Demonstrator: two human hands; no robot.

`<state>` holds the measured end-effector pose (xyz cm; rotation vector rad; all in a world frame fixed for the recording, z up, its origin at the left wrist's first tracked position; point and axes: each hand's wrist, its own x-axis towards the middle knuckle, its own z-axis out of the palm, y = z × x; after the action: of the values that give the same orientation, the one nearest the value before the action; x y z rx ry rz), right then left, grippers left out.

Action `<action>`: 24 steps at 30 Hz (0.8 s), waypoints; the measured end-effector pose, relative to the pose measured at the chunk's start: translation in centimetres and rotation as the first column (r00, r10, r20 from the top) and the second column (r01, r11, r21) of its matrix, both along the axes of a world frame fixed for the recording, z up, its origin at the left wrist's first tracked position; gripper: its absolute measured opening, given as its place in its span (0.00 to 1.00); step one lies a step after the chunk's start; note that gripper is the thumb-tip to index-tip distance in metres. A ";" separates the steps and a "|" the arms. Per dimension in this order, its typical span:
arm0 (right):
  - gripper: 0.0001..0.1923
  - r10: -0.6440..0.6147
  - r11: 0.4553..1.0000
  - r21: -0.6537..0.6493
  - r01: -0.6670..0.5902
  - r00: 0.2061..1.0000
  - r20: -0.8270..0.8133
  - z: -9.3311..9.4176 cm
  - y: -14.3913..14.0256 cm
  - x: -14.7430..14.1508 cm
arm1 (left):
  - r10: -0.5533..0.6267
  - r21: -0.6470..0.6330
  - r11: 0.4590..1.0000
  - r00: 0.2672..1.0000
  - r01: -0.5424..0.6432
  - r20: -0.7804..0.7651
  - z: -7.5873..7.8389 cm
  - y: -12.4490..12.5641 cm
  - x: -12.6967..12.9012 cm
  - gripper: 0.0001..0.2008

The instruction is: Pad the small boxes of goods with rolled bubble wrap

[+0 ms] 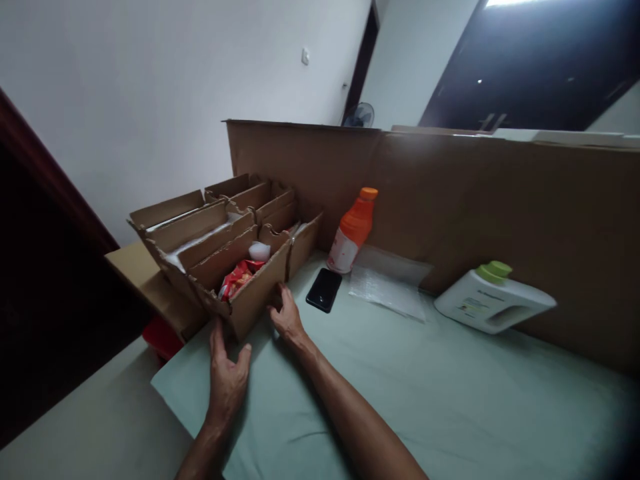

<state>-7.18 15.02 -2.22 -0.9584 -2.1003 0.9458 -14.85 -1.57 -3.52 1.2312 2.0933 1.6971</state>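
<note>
The left hand, thumb spread, and the right hand, fingers loosely extended, meet the cardboard box just beyond them; whether either presses firmly I cannot tell. An uneven push could skew the box or buckle its ragged walls, and a rightward slide could bump the phone beside the right hand.

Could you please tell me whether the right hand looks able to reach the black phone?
Probably yes: the black phone lies close beside the right hand, with only green cloth showing between them.
</note>
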 end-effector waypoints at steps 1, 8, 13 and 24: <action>0.34 0.006 1.000 0.003 -0.006 1.000 0.009 0.0 -0.5 0.4 | 0.042 -0.020 0.999 0.997 -0.041 0.069 0.4 -0.4 0.2 0.38; 0.16 0.002 0.994 0.112 -0.013 0.995 0.101 0.0 -4.4 8.4 | 0.152 -0.220 0.970 0.964 -0.104 0.216 1.0 -4.4 4.0 0.44; 0.16 -0.128 0.972 0.219 0.084 0.972 0.197 0.8 -4.4 18.4 | -0.344 -0.197 0.926 0.934 0.321 -0.092 -0.8 -3.6 8.8 0.24; 0.18 -0.423 0.891 0.394 0.225 0.728 0.539 4.0 8.6 29.2 | -0.533 -0.198 0.826 0.617 0.527 -0.579 -6.9 -1.3 13.3 0.20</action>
<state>22.02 23.65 1.73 -1.5573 -2.3678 0.0973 -1.58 -2.88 -10.42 2.3653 1.6788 1.0839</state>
